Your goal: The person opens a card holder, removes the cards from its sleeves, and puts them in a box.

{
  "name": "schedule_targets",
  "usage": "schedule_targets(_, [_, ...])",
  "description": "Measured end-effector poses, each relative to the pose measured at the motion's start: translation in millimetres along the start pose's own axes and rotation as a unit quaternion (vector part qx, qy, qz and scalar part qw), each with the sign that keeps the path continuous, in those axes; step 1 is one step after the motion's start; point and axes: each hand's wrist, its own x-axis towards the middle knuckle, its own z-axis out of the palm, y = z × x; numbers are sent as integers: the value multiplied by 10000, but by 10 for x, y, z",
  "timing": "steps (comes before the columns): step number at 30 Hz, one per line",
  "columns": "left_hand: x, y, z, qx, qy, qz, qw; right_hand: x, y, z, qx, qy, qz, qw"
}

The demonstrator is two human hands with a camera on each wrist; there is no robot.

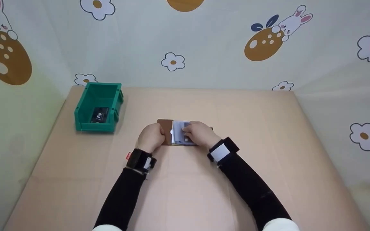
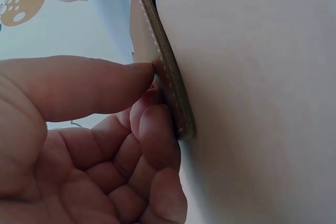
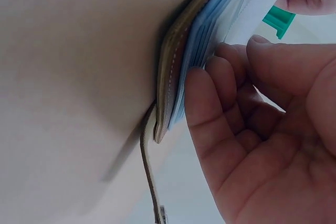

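Observation:
A brown card holder lies opened out on the table, with stitching along its edge in both wrist views. My left hand pinches the left cover between thumb and fingers. Over the right half, my right hand has its thumb and curled fingers at the clear plastic sleeves and holds them near their edge. A dark card shows partly through a sleeve, the rest hidden under the right hand. A narrow strap with a snap hangs from the holder's right side in the right wrist view.
On the left at the back stands a green plastic bin, holding a black card marked "Vip". Patterned cloth walls enclose the beige table at the back and sides.

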Motion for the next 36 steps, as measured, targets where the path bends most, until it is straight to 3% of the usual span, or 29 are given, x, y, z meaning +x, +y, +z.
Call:
schedule_targets(5, [-8,50,34,230,203,177,9994,-5,14,7,33,0,-6,10000])
schedule_targets(9, [-33,169,65,462,494,847,9941,-7,23,8,-12,94,-116,9999])
schedule_targets(15, [-91,362,100,980,474,1959,9746,-11,21,-2,-20,214,-293,9993])
schedule_targets(21, [-127,402,185,1730,620,2678,9458,-13,16,-16,-13,150,-227,9996])
schedule_targets(23, [-130,401,221,1947,743,2786,9375,-10,17,-16,7,107,-172,9998])
schedule_targets(26, [-126,400,273,2136,836,2799,9322,-3,23,-10,26,78,-149,9999])
schedule_targets(36, [-116,412,295,2105,828,2659,9371,-17,39,17,46,113,-150,9998])
